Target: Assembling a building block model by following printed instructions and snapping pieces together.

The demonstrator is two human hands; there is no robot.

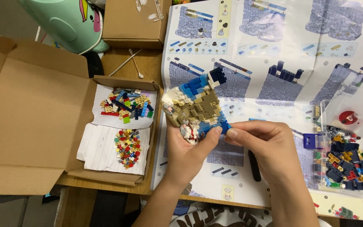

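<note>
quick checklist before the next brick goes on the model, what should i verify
1. Model held firm: ok, the left hand cups it from below.
2. Right hand on the work spot: ok, its fingertips pinch at the blue bricks on the model's lower right edge.
3. Next piece in hand: cannot tell, the fingers hide whatever they pinch.
4. Instruction sheet readable: ok, it lies open on the table, partly covered by the model and hands.
5. Spare parts at hand: ok, loose bricks sit in the cardboard box at left and the clear tray at right.
</note>
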